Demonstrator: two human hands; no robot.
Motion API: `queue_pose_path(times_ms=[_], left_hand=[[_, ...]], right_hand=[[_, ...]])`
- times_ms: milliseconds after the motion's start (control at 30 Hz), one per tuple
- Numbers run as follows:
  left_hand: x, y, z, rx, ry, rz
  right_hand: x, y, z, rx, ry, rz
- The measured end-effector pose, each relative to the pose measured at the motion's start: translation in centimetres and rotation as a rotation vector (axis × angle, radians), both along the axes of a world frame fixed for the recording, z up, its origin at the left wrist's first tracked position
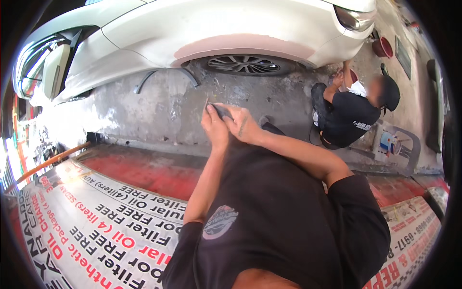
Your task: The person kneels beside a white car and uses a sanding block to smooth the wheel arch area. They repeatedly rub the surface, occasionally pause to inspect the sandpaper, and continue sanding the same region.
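Observation:
In front of my chest both hands are raised and close together. A dark grey, flat piece that looks like sandpaper (221,111) is between them. My left hand (213,126) has its fingers closed on the near left side of it. My right hand (240,124) grips the other side, with the fingers folded over. Part of the piece is hidden by my fingers. Beyond my hands stands a white car (144,36), apart from them. A dull pinkish patch (240,44) runs over its wheel arch, above the dark spoked wheel (245,64).
At right a co-worker in a black shirt (353,118) crouches by the bumper, one arm raised to it. A reddish bucket (382,47) stands farther off. Behind the co-worker is a grey plastic chair (409,149) holding a can. Curved grey trim (144,82) lies by the car. Printed banners (62,202) lie near me.

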State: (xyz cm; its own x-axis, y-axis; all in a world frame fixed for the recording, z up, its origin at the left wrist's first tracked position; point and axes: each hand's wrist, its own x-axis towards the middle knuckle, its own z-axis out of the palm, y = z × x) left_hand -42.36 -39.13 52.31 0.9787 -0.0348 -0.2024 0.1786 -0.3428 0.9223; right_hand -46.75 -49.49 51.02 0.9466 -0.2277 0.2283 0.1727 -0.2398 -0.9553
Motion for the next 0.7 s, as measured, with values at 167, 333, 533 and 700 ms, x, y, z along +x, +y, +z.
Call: queue_pose_path(times_ms=[167,333,533,700], left_hand=[[-2.8,-1.2,-0.2,0.088,-0.155,-0.274],[1.1,-0.6,-1.7,0.051,-0.129,-0.212],[2.2,-2.0,-2.9,0.066,0.007,-0.468],[7.6,0.4,-5.2,-0.18,0.28,-0.662]], right_hand=[[2.3,-5.5,-2.7,-0.085,0.219,-0.143],[0.8,-7.2,-4.1,-0.116,0.274,-0.185],[2.9,-4.8,-2.6,-0.073,0.305,-0.407],[1.7,-8.6,-5.4,-0.195,0.443,-0.509]])
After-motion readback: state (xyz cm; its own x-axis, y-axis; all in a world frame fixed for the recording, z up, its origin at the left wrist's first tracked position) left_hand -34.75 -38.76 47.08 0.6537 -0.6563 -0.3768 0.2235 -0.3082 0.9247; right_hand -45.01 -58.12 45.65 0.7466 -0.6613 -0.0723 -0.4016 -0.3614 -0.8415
